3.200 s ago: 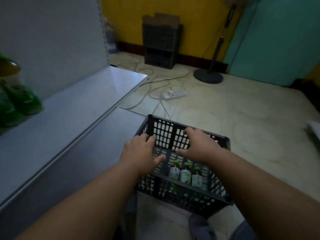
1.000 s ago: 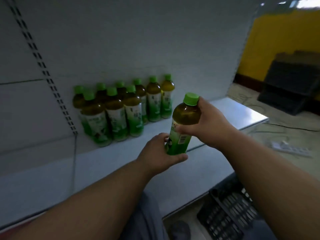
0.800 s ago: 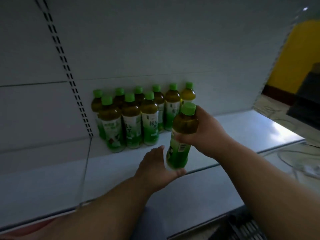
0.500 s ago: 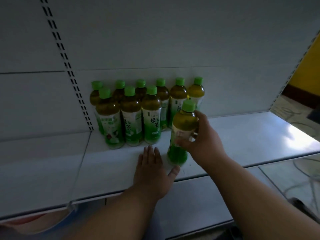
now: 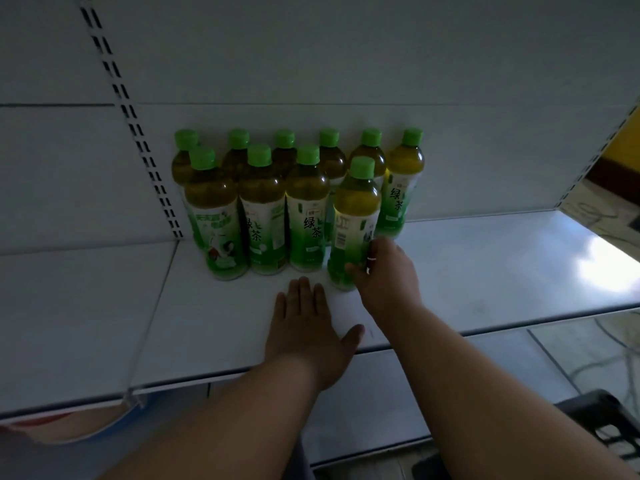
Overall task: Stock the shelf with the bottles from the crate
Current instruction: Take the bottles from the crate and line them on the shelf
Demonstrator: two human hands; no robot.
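From the head view, the white shelf (image 5: 450, 271) carries a block of green-capped tea bottles (image 5: 263, 209) set against the back panel (image 5: 311, 64): six caps show in the back row, and three bottles stand in front of them. A tenth bottle (image 5: 353, 223) stands at the right end of that front row, upright with its base on the shelf, just beside its neighbour. The right hand (image 5: 384, 275) grips its lower part, fingers and thumb curled round the label. The left hand (image 5: 308, 327) lies flat on the shelf in front of the rows, fingers straight and close together, thumb out to the side, holding nothing. I judge the job to be well under way: ten bottles are up, the one in hand is seated but not yet let go, and its barcode side faces out, so it may want turning to match the others. A good stretch of shelf to the right is bare, and the front row is short of the back one. Only a dark corner of the crate (image 5: 602, 420) shows at the lower right, on the floor; what it contains cannot be seen, so how many bottles remain cannot be told. On the labels, large Chinese characters 绿茶, green tea, read clearly on several bottles; the small brand mark above them is too blurred to read with confidence. The leftmost front bottle shows a picture panel with unreadable writing.
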